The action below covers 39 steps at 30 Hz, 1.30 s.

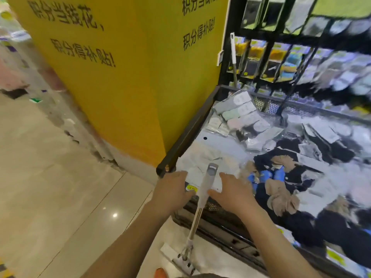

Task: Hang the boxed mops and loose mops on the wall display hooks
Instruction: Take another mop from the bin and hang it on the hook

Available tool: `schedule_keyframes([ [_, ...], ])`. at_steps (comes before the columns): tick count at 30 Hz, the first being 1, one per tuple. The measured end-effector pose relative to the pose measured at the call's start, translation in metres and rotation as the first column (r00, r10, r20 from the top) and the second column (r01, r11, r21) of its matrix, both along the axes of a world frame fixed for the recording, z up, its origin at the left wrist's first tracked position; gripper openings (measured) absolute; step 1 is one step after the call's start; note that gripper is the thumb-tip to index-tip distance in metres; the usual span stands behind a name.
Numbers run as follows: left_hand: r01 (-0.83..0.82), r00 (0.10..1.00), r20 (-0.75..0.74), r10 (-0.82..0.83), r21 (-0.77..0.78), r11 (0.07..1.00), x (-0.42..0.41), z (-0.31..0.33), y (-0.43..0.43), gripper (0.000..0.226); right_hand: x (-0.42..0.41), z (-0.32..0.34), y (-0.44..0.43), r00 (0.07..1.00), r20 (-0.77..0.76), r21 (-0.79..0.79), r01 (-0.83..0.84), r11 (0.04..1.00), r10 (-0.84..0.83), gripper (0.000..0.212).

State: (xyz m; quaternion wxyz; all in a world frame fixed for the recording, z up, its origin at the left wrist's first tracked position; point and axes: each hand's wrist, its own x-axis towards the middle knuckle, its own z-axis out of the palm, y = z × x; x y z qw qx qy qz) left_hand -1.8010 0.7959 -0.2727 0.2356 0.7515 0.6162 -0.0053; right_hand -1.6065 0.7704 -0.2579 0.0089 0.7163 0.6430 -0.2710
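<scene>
Hands flank a loose mop (203, 194) that leans tilted against the near rim of a black mesh bin (187, 135); the left hand (172, 189) lies just left of the mop's grey grip, fingers straight and reaching forward onto the bin's corner, thumb beside the grip; the right hand (232, 191) lies just right of it, fingers spread and flat over the packets, thumb pointing in toward the grip; neither hand is wrapped round the pole, and whether the thumbs touch it I cannot tell through the blur. The mop's metal pole runs down and toward the person, outside the bin; its flat mop head (183, 259) rests on the pale floor (60, 187) close to the feet, beside an orange shoe tip (160, 273); the grip end sticks up over the bin's near corner. Inside the bin lie clear packets of socks (241, 115); grey and pastel ones sit toward the far left corner, dark, tan and blue ones to the right. A yellow pillar (120, 87) with black printed characters stands just left of the bin; by its right edge a second mop (232, 51) with a white handle is upright at the end of a black wall rack (233, 15); packets hang in rows on the rack behind the bin, smeared by blur.
</scene>
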Motion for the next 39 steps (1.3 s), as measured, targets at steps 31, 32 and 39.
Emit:
schedule_keyframes([
  [31,0.405,0.732,0.674,-0.097,-0.316,0.858,0.009,-0.1,-0.007,0.028,-0.014,-0.044,-0.071,0.672,-0.683,0.108,0.482,0.87,-0.288,0.011],
  [32,0.414,0.729,0.675,-0.114,-0.303,0.858,0.01,-0.097,-0.009,0.027,-0.013,-0.04,-0.077,0.663,-0.688,0.102,0.491,0.865,-0.295,0.01],
  [39,0.494,0.681,0.709,-0.185,-0.258,0.83,0.025,-0.062,-0.028,0.026,-0.011,0.004,-0.115,0.655,-0.675,0.145,0.569,0.809,-0.34,0.014],
])
